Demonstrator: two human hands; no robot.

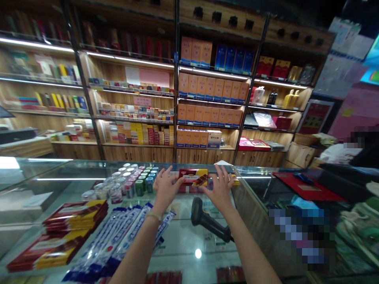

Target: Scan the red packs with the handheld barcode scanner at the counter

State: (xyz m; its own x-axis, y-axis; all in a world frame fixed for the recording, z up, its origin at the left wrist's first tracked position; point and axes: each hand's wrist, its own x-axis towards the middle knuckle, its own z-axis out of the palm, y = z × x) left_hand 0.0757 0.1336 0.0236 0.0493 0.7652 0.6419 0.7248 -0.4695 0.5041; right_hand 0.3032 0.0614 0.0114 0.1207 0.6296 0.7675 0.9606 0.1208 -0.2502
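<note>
A red and yellow chocolate bar packet point(194, 177) lies at the far side of the glass counter, between my two hands. My left hand point(167, 183) is at its left end, fingers spread and the thumb tip by the packet's edge. On the other end, my right hand point(219, 185) has its fingers raised and apart, its thumb near the lower right corner. Whether either thumb touches the wrapper I cannot tell. Below the hands, a black barcode scanner point(209, 221) rests on the glass.
Left on the counter point(189, 252) are stacked chocolate packets point(74, 215), blue-and-white long packets point(118, 232) and several rows of small jars point(117, 191). A red mat point(308, 187) is to the right. Boxed goods fill the shelves point(213, 88) behind. A person point(340, 152) is at far right.
</note>
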